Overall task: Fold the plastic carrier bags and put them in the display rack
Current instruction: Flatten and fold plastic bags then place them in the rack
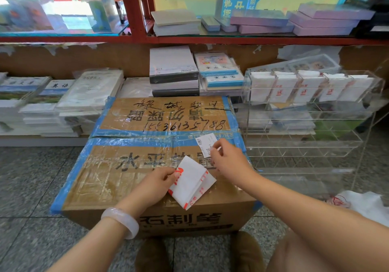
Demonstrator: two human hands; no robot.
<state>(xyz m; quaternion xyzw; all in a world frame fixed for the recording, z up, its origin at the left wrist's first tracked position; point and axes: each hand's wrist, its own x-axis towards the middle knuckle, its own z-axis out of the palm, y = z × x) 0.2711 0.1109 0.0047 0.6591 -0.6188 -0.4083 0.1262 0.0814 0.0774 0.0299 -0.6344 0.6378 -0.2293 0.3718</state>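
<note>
A folded white plastic carrier bag (192, 182) with red print lies on top of a taped cardboard box (117, 179) in front of me. My left hand (156, 184) pinches the bag's left edge between thumb and fingers. My right hand (228, 159) hovers just beyond the bag's upper right corner, fingers loosely curled, with nothing visibly in it. To the right stands a clear acrylic display rack (305, 143). Its top row holds several folded white bags (284, 88); the lower rows look bare.
A white paper label (205, 142) is stuck on the box by my right fingers. More loose white bags (366, 205) lie on the floor at the right. Stacks of books and notebooks (88, 94) fill the low shelf behind the box. My feet (153, 255) are under the box's near edge.
</note>
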